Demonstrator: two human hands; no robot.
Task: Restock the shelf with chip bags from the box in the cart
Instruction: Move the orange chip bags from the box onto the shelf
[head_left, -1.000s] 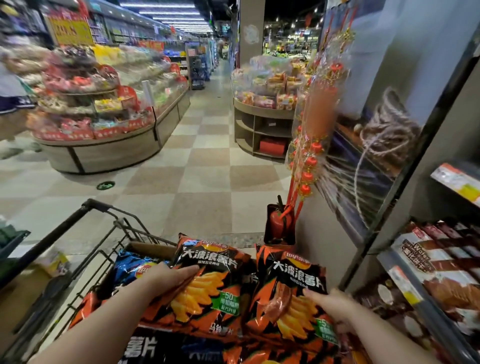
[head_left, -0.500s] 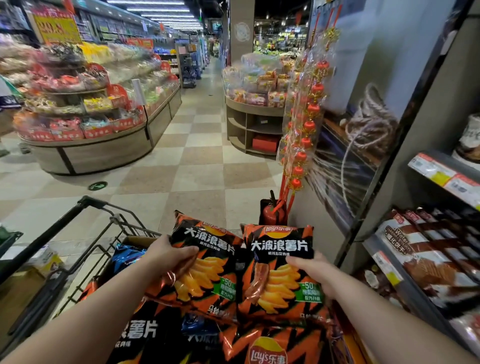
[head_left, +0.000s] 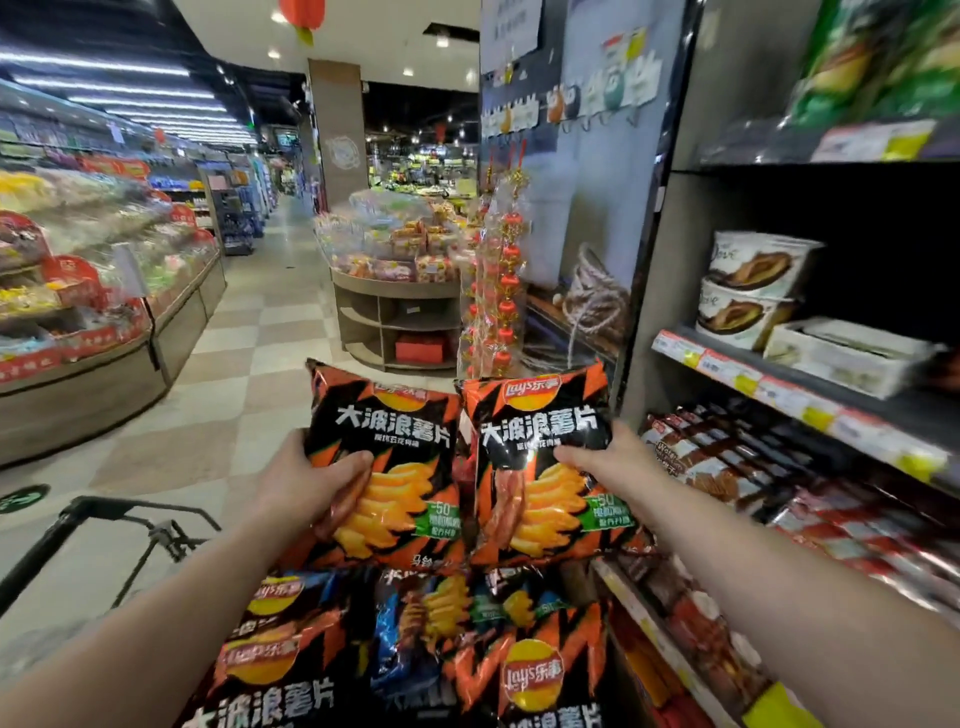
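While my left hand (head_left: 311, 483) grips one glossy orange-and-black chip bag (head_left: 400, 447), my right hand (head_left: 613, 467) grips a matching second bag (head_left: 540, 441) (edges touching), both over piled bags (head_left: 426, 649) in the cart (head_left: 104, 512), beside the shelf (head_left: 810, 410).

head view, close above hands (head_left: 311, 488), facing down aisle.

- A checkered tile floor (head_left: 249, 364) ran down the aisle toward a square pillar (head_left: 337, 130) at the far end.
- A curved sweets counter (head_left: 83, 395) lined the left side, with a green floor sticker (head_left: 23, 498) near its base.
- A round display stand (head_left: 395, 288) stood mid-aisle, a red box (head_left: 421, 348) in a lower compartment.
- Strings of red lanterns (head_left: 506, 291) hung beside a rope poster (head_left: 582, 291).
- Two stacked cups (head_left: 753, 286) sat just beside a white carton (head_left: 847, 353) at right.
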